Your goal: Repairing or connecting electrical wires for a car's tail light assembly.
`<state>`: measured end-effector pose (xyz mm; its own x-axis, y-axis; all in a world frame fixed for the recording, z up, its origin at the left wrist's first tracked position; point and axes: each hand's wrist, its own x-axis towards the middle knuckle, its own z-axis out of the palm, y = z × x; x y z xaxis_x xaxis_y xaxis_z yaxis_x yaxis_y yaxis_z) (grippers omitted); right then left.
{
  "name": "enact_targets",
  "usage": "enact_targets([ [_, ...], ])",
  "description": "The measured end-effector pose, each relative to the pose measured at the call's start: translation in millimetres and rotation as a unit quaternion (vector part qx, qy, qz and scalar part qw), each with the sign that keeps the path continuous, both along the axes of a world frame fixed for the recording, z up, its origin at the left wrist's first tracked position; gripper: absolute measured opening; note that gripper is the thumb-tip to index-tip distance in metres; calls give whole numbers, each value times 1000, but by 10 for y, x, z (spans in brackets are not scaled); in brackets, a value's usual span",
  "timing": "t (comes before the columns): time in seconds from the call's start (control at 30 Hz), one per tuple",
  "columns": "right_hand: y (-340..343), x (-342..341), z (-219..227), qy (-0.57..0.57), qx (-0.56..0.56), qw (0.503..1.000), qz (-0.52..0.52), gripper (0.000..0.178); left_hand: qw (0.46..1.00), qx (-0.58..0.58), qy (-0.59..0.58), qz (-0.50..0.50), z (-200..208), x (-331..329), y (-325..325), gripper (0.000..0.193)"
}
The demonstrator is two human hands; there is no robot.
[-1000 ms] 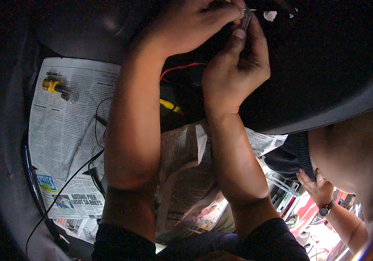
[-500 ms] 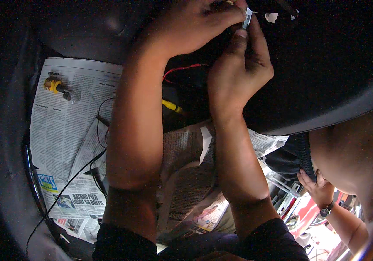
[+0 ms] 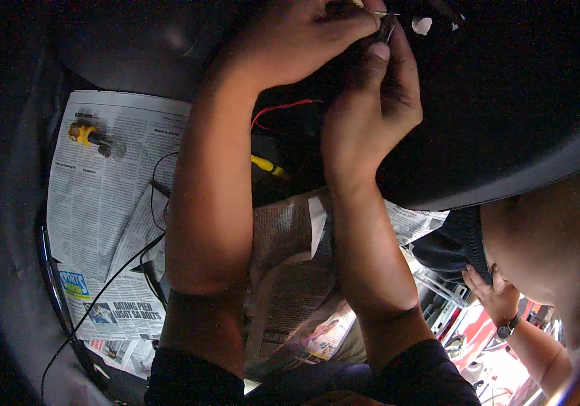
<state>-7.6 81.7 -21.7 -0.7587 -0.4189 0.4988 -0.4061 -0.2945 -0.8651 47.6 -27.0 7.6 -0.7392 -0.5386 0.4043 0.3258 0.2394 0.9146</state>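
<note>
Both my hands are close together at the top of the view, above a dark interior. My left hand [image 3: 334, 26] is closed in a pinch, and a thin pale wire end [image 3: 388, 13] sticks out past its fingertips. Just below that, my right hand [image 3: 374, 108] grips a small thin flat metal piece [image 3: 390, 34] between thumb and fingers. Only its narrow edge shows, close to the wire. A red wire [image 3: 283, 107] lies loose between my forearms, with a yellow-handled tool [image 3: 268, 166] lower down, partly behind my left forearm.
Newspaper sheets [image 3: 100, 196] cover the left side, bearing a yellow and black fitting [image 3: 90, 137]. A black cable [image 3: 100, 296] runs across them. A dark padded panel [image 3: 527, 183] curves along the right. Another person's hand [image 3: 493, 291] with a wristwatch is at lower right.
The flat metal piece in my right hand has turned from its broad face to its edge, leaving more of the wire end exposed. My left hand has hardly moved.
</note>
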Motion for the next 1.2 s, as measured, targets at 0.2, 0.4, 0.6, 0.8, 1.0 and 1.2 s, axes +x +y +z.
enact_targets([
  [0.2,6,6,-28,66,18,997,-30,36,1000,-3,-19,-6,-59,-31,-46,10],
  [0.4,9,-25,-27,72,28,996,-36,35,998,29,45,-41,-15,-7,10,9],
  [0.6,-1,-3,-29,53,27,997,-42,33,998,31,29,-45,-37,-33,-36,15],
  [0.8,-20,-41,-45,40,6,999,-36,31,996,67,44,-34,62,-6,14,20],
  [1.0,-12,35,-47,-66,-10,998,-12,29,990,33,126,-48,-115,-75,-88,26],
  [1.2,-6,-11,-52,14,21,999,-46,29,985,-79,47,144,129,17,185,30],
])
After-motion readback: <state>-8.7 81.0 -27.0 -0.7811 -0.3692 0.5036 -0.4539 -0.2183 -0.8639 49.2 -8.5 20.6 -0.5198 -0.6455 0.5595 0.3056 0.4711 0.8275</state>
